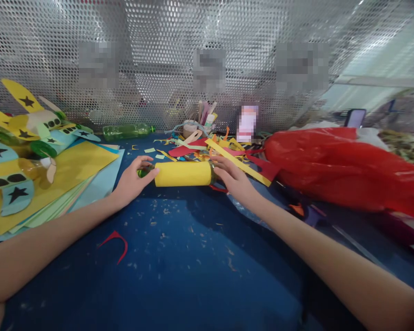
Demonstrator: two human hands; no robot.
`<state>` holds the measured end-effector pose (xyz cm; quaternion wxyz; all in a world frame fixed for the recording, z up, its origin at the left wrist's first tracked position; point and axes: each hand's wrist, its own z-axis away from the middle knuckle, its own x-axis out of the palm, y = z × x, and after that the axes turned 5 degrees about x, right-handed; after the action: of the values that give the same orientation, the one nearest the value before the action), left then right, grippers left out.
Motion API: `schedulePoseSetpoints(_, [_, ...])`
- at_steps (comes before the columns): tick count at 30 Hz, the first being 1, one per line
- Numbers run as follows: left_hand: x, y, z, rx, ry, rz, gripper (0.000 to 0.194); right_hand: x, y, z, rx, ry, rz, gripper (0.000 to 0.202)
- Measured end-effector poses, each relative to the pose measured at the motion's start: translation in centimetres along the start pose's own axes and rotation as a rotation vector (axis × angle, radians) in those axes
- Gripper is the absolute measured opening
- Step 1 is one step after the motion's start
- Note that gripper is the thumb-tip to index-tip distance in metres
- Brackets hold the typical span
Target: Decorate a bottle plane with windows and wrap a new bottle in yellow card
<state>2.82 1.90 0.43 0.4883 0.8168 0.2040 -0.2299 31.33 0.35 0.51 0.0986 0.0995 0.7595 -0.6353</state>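
Note:
A green plastic bottle (145, 172) lies sideways over the blue table, its middle wrapped in a sleeve of yellow paper (182, 174). My left hand (134, 178) holds the bottle's left end, thumb against the paper's edge. At the opposite end, the fingers of my right hand (233, 178) curl over the bottle's dark right end. Part of each bottle end is hidden by my fingers. Behind it lies a pile of paper scraps (193, 145), with a long yellow strip (238, 162) close to my right hand. Something red, partly hidden, shows just under the bottle's right end.
Bottle airplanes with paper wings (27, 124) sit on coloured sheets (89, 161) at left. Another green bottle (127, 132) lies near the perforated metal panel (165, 55). A red plastic bag (331, 165) fills the right. A curved red scrap (119, 239) and small bits dot the table (179, 285).

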Motion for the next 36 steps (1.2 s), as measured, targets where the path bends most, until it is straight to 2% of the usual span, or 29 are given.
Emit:
schedulePoseSetpoints(3, [-0.2,0.2,0.1,0.048,-0.023,-0.04,0.033,0.1,0.1,0.0,-0.029,-0.018,0.017,0.034])
schedulePoseSetpoints(10, [-0.3,0.4,0.3,0.051,-0.031,-0.061,0.036,-0.2,0.6,-0.2,-0.17,-0.031,0.152,0.035])
schedulePoseSetpoints(17, [-0.3,0.2,0.4,0.091,-0.001,-0.092,0.036,-0.4,0.8,-0.2,-0.205,-0.065,0.175,0.036])
schedulePoseSetpoints(26, [-0.2,0.0,0.1,0.05,0.0,-0.06,0.036,-0.3,0.9,0.0,-0.194,-0.096,0.123,0.04])
schedulePoseSetpoints(29, [-0.2,0.0,-0.1,0.008,-0.005,0.007,0.035,-0.1,0.5,0.4,-0.217,-0.121,0.173,0.055])
schedulePoseSetpoints(32, [-0.2,0.0,-0.1,0.007,-0.02,0.035,0.039,0.1,0.0,0.8,-0.295,-0.076,0.327,0.072])
schedulePoseSetpoints(36, [-0.1,-0.1,-0.1,0.068,-0.088,-0.026,0.056,0.1,-0.3,0.9,-0.337,0.005,0.457,0.066])
